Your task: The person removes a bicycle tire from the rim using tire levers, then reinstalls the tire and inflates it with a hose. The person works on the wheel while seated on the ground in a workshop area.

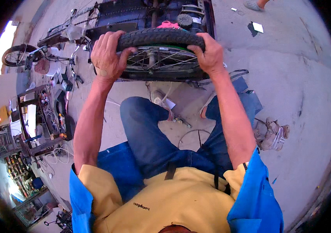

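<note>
Wears a blue cloth jacket open over a plain yellow shirt, and sits with knees bent and parted under dark-blue denim trousers, probably to clear room ahead. Reaches both bare forearms forward over the lap, perhaps to bear on the work from above. Curls the left hand around the left side of a black, knobby rubber tyre, fingers over the tread and thumb toward the inner side; mirrors this with the right hand on the right side. Closes each grip to about the tyre's thickness, with nothing else visibly in hold. Sets the two grips well apart, presumably to spread force evenly and check any twist. Has the tyre just beyond the knees, over thin metal spokes and a grey cylindrical hub; cannot tell whether fixed to anything. Faces, just past it, a dark metal frame bearing a bright pink, soft-looking item and a ridged grey round cap, possibly put there for easy reach.
</note>
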A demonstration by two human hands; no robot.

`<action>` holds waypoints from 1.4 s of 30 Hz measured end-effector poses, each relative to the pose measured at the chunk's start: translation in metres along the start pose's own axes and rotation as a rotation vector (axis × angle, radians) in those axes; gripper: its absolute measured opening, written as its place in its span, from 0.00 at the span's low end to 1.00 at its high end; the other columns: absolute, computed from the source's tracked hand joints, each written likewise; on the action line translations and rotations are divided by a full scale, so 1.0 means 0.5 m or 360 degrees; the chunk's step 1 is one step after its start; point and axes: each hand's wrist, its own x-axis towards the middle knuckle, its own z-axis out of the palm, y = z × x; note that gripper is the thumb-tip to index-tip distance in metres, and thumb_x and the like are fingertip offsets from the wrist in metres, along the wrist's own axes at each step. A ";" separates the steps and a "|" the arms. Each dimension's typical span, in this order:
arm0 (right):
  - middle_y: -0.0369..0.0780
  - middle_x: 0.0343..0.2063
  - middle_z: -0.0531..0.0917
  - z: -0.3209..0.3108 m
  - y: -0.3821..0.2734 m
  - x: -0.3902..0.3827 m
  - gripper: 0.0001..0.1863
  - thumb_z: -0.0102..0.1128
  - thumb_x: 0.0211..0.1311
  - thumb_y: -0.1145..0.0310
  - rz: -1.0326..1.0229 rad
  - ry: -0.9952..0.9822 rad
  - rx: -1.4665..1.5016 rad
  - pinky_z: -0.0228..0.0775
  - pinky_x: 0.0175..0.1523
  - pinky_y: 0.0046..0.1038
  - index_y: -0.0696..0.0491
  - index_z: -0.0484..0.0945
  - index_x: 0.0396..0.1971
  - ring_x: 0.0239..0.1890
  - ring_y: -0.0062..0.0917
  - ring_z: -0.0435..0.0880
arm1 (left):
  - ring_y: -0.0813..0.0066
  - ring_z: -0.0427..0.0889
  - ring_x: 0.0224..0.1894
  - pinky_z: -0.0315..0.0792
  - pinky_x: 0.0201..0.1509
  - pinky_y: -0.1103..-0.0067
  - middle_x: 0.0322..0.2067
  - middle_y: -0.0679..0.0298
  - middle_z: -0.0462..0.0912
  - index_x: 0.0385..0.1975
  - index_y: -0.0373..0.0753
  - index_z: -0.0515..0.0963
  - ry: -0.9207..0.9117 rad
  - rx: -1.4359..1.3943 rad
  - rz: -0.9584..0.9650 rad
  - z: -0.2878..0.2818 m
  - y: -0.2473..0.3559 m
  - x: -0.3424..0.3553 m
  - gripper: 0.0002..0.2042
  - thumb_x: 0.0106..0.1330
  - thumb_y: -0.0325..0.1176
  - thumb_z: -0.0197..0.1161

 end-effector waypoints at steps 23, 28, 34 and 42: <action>0.48 0.41 0.85 0.033 0.034 -0.104 0.27 0.72 0.63 0.50 0.0309 0.0359 0.0115 0.78 0.50 0.41 0.53 0.77 0.53 0.45 0.49 0.86 | 0.50 0.80 0.42 0.74 0.49 0.66 0.40 0.53 0.79 0.51 0.36 0.76 -0.0036 -0.0262 -0.0219 -0.003 -0.049 -0.040 0.24 0.66 0.49 0.69; 0.48 0.36 0.84 0.024 0.049 -0.070 0.27 0.71 0.63 0.45 0.0219 0.0214 0.0197 0.78 0.45 0.39 0.54 0.79 0.47 0.40 0.48 0.86 | 0.50 0.81 0.42 0.74 0.50 0.67 0.40 0.53 0.80 0.52 0.35 0.76 0.0000 -0.0371 -0.0362 0.004 -0.075 -0.074 0.24 0.66 0.48 0.69; 0.49 0.37 0.84 0.007 0.049 -0.056 0.27 0.71 0.63 0.46 0.0187 0.0057 0.0189 0.78 0.45 0.39 0.54 0.79 0.47 0.40 0.50 0.86 | 0.51 0.82 0.43 0.74 0.50 0.67 0.40 0.53 0.80 0.51 0.36 0.76 0.0038 -0.0324 -0.0335 0.002 -0.082 -0.080 0.23 0.66 0.48 0.69; 0.45 0.38 0.84 0.027 0.063 -0.118 0.30 0.65 0.68 0.43 0.0445 0.0156 0.0331 0.75 0.52 0.36 0.56 0.78 0.52 0.44 0.39 0.84 | 0.51 0.79 0.53 0.72 0.59 0.66 0.47 0.56 0.81 0.58 0.41 0.77 0.0087 -0.0116 -0.0117 0.000 -0.044 -0.032 0.25 0.63 0.42 0.72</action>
